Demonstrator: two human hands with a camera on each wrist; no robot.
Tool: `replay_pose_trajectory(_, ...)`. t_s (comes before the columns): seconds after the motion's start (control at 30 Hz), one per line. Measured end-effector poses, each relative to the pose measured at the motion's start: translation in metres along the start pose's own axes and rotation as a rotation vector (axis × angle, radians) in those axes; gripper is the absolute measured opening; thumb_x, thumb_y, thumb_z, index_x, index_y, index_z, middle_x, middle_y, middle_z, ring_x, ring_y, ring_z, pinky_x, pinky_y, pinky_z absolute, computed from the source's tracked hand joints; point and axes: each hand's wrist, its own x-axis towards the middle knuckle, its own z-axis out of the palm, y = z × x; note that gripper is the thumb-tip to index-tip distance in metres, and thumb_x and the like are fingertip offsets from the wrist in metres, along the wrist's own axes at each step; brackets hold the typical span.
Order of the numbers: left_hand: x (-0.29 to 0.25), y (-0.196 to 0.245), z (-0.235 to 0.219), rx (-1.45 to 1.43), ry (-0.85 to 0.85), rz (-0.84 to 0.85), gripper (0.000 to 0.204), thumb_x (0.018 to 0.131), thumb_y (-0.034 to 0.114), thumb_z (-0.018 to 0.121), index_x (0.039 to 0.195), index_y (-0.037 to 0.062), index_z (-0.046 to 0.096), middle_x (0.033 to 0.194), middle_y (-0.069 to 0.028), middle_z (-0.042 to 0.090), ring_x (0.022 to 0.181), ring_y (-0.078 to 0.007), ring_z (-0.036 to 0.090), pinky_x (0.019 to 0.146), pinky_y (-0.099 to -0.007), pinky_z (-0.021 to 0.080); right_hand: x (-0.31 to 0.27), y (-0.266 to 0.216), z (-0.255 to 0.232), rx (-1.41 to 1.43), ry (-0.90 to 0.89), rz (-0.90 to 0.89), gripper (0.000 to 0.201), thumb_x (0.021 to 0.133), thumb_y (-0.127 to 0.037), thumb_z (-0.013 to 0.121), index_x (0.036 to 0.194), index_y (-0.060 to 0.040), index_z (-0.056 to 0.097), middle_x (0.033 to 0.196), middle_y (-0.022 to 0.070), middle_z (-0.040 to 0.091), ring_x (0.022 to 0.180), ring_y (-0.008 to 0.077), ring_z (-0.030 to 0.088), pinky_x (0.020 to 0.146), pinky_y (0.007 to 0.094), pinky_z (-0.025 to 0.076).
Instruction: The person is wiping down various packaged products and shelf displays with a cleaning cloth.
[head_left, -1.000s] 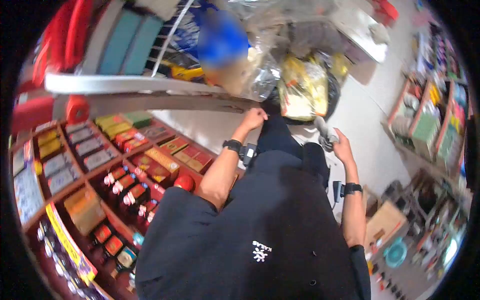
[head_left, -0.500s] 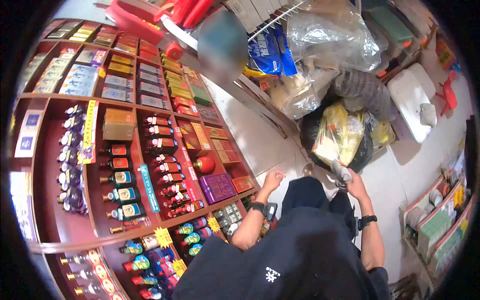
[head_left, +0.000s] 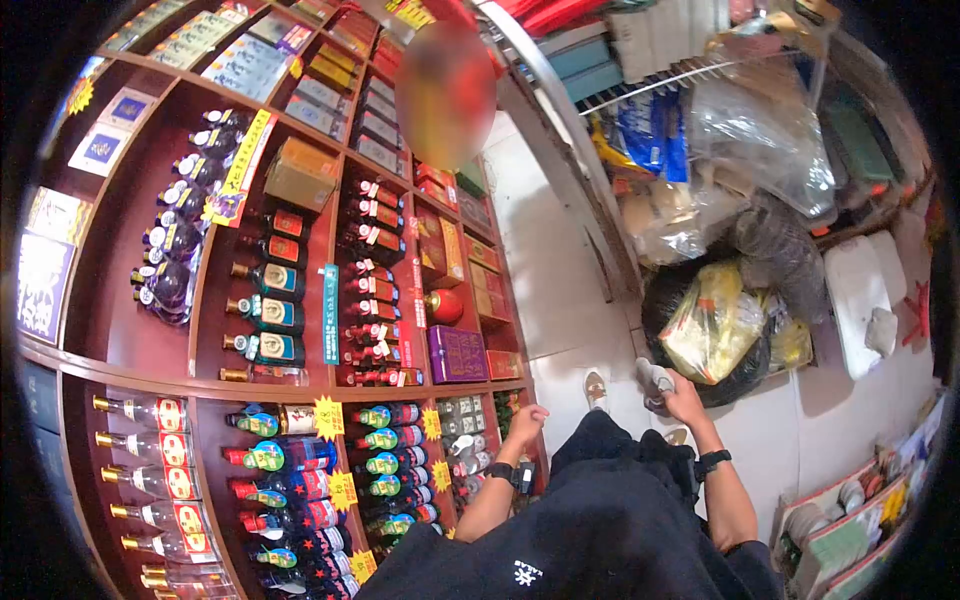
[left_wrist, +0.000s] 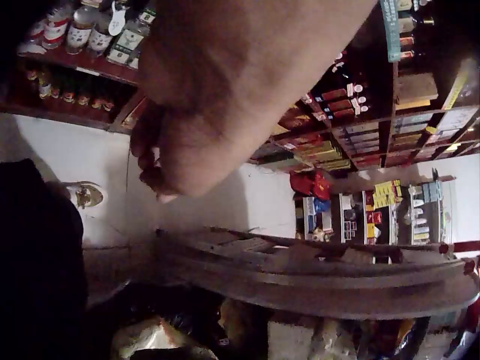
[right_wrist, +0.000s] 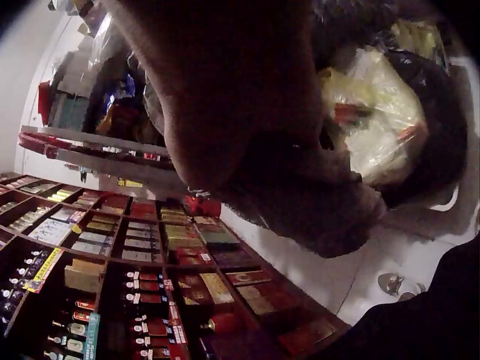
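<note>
In my right hand (head_left: 685, 400) I grip a crumpled grey cloth (head_left: 655, 384), which hangs out past the fingers on the far side. The right wrist view shows the same cloth (right_wrist: 315, 214) dark and in shadow below the hand. My left hand (head_left: 525, 426) holds nothing; its fingers are loosely curled, beside the shelving with bottles. From the left wrist, the hand (left_wrist: 199, 142) appears over the pale floor. Just beyond the cloth, a black-lined bin (head_left: 665, 300) holds a yellow plastic bag (head_left: 712, 325) of rubbish.
Red-brown shelves (head_left: 210, 365) of bottles and boxes fill the left side. A pale counter edge (head_left: 560, 130) runs ahead, with clear plastic bags (head_left: 765, 140) on a rack to its right. A white stool (head_left: 858, 300) stands right of the bin, and a stocked crate (head_left: 850, 520) at lower right.
The head view has swung toward the bottle shelves, so the counter and bin now lie farther right in it. The grey cloth stays in my right hand; my left hand remains empty.
</note>
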Motion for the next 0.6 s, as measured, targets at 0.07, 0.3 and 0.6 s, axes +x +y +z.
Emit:
replay_pose_trajectory(0.07, 0.013, -0.027, -0.014, 0.002, 0.001, 0.020, 0.022, 0.088, 0.006, 0.054, 0.096, 0.0059, 0.074, 0.089, -0.0094, 0.074, 0.084, -0.0158, 0.068, 0.071, -0.0318, 0.053, 0.022, -0.005, 0.022, -0.008, -0.007, -0.001, 0.038, 0.086, -0.014, 0.056, 0.123, -0.0059, 0.062, 0.111, 0.0247, 0.069, 0.109, 0.0401, 0.066, 0.094, 0.0440, 0.050)
replay_pose_trajectory(0.3, 0.101, -0.032, -0.118, -0.088, -0.006, 0.070, 0.025, 0.086, 0.003, 0.050, 0.094, 0.0042, 0.073, 0.089, -0.0128, 0.073, 0.084, -0.0192, 0.069, 0.068, -0.0312, 0.052, 0.124, -0.081, 0.102, -0.023, -0.003, -0.064, 0.037, 0.086, -0.013, 0.055, 0.121, -0.0033, 0.063, 0.112, 0.0242, 0.070, 0.109, 0.0411, 0.066, 0.093, 0.0444, 0.051)
replay_pose_trajectory(0.6, 0.239, -0.029, -0.222, -0.235, 0.113, 0.185, 0.014, 0.089, 0.007, 0.059, 0.096, 0.0064, 0.072, 0.083, -0.0082, 0.071, 0.078, -0.0153, 0.067, 0.069, -0.0295, 0.052, 0.275, -0.168, 0.202, -0.107, -0.070, -0.198, 0.040, 0.090, -0.008, 0.055, 0.129, -0.0006, 0.058, 0.118, 0.0253, 0.068, 0.118, 0.0400, 0.063, 0.099, 0.0450, 0.049)
